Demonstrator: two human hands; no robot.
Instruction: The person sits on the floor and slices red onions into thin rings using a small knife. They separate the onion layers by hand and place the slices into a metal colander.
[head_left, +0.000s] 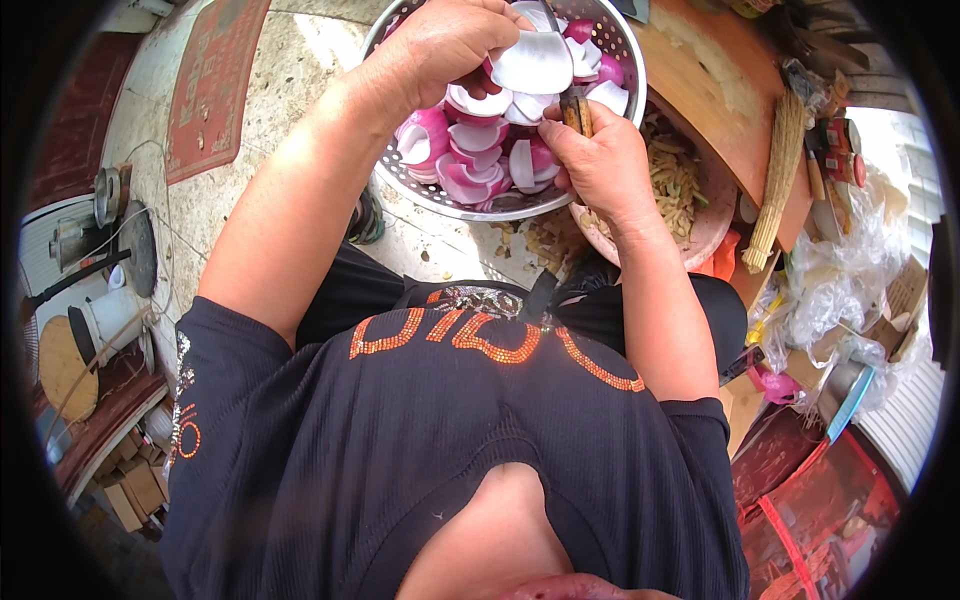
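A metal colander (470, 208) with a perforated rim holds many pieces of cut red onion (475, 165), purple outside and white inside. Over it, my left hand (447, 45) is closed on a large curved onion piece (533, 63), its pale inner side showing. My right hand (603, 160) grips the worn wooden handle of a knife (574, 108) at the colander's near right. The blade points away from me and passes beside the onion piece; whether it touches is unclear.
Right of the colander stands a pink basin (712, 238) with pale yellowish strips in it. A wooden board (705, 60), a straw broom (775, 190) and clear plastic bags (835, 285) are farther right. On the left floor lies a red mat (215, 90).
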